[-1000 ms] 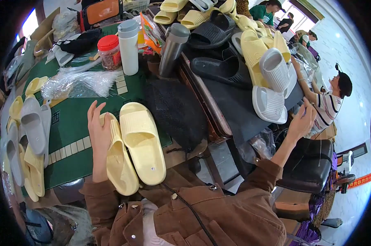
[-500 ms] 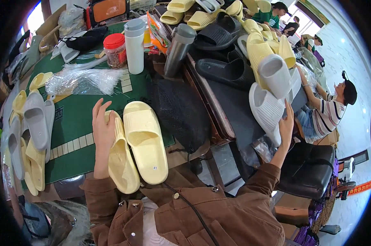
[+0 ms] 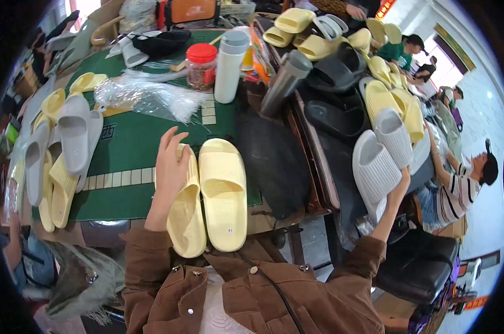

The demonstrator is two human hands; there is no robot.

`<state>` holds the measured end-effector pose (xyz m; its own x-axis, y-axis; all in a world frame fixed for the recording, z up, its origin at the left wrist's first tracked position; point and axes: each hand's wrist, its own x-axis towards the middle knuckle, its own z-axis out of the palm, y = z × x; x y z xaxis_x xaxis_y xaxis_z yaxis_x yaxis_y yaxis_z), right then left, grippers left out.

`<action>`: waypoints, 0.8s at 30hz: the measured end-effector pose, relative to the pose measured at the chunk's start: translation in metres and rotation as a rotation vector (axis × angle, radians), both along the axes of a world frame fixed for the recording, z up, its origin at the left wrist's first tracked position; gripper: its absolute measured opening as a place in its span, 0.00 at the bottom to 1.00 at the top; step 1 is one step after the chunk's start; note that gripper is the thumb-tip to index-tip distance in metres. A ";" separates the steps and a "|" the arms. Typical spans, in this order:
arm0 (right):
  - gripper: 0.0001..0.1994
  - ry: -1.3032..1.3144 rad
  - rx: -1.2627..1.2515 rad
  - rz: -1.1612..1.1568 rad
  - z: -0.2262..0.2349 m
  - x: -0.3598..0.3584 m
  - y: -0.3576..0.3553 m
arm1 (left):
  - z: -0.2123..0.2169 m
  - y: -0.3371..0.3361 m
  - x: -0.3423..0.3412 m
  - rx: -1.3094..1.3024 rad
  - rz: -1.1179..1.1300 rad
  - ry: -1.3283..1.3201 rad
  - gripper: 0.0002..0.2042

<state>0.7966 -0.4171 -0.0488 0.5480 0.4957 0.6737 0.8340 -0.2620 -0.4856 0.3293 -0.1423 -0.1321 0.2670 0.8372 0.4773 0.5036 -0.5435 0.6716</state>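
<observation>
A pair of pale yellow slide sandals sits side by side at the near edge of the green tabletop (image 3: pixel 123 209): the right yellow slide (image 3: pixel 225 214) faces up flat, the left yellow slide (image 3: pixel 186 225) is tipped on its side. The left hand (image 3: pixel 171 175) lies along that tipped slide's outer side, fingers parted and bent, thumb near the strap — whether it grips cannot be told. The right hand (image 3: pixel 398 186) touches a gray ribbed slide (image 3: pixel 371 170) on the dark side table (image 3: pixel 331 153); its fingertips are hidden, so its hold cannot be told either. Another gray slide (image 3: pixel 394 136) overlaps that one, with black slides (image 3: pixel 335 118) beyond. Between the tables lies a black mesh bag (image 3: pixel 277 167); farther back stand a white tumbler (image 3: pixel 228 72), a red-lidded jar (image 3: pixel 200 69) and a steel tumbler (image 3: pixel 285 83) — the last leaning in view.
</observation>
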 end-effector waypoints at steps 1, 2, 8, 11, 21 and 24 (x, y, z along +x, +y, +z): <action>0.20 0.097 0.028 0.030 0.005 -0.013 0.000 | 0.003 -0.002 0.002 -0.051 -0.006 -0.008 0.13; 0.18 0.094 0.037 0.053 0.012 -0.028 0.003 | 0.002 -0.002 0.001 -0.022 -0.003 -0.026 0.13; 0.18 -0.016 -0.076 0.056 0.031 -0.091 0.021 | 0.004 0.000 -0.001 0.073 -0.023 -0.125 0.12; 0.19 -0.127 -0.213 0.068 0.018 -0.086 0.027 | 0.021 -0.006 -0.006 0.164 -0.038 -0.150 0.12; 0.27 -0.096 -0.355 0.140 -0.003 -0.071 0.023 | 0.046 -0.103 -0.050 0.047 -0.283 0.083 0.12; 0.26 -0.157 -0.413 0.141 -0.006 -0.067 0.021 | 0.041 -0.119 -0.053 0.038 -0.282 0.265 0.21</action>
<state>0.7292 -0.3962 -0.0549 0.3635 0.8021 0.4739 0.9303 -0.2860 -0.2295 0.2758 -0.2618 -0.0907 0.6021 0.6963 0.3907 0.4841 -0.7075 0.5149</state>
